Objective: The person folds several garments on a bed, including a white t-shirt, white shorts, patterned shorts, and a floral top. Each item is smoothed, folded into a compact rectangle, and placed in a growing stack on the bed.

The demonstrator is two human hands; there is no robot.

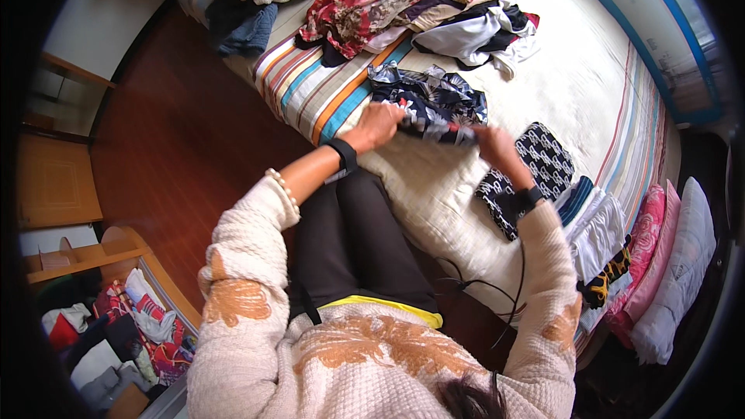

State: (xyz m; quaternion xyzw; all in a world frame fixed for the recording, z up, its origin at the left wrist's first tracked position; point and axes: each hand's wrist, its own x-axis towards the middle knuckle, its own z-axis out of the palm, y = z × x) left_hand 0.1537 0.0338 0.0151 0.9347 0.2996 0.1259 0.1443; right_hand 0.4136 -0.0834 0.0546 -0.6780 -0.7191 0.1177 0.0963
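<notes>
Both hands hold a dark navy garment with a white and red leaf or flower print [433, 99] over the near edge of the bed. My left hand [378, 123] grips its near left corner, and my right hand [496, 142] grips the near right corner. The edge between them is blurred and lifted a little, while the far part lies crumpled on the cream bedspread [570, 64]. Just beyond my right hand and partly under that forearm is a folded black and white patterned cloth [544, 157].
Heaped clothes [401, 6] lie across the bed's far side, with a blue knitted garment [247, 29] at its left edge. Folded clothes [599, 233] and pillows [678, 273] are at right. A black cable [495, 286] hangs near my right arm. An open drawer of clothes [128, 326] stands lower left.
</notes>
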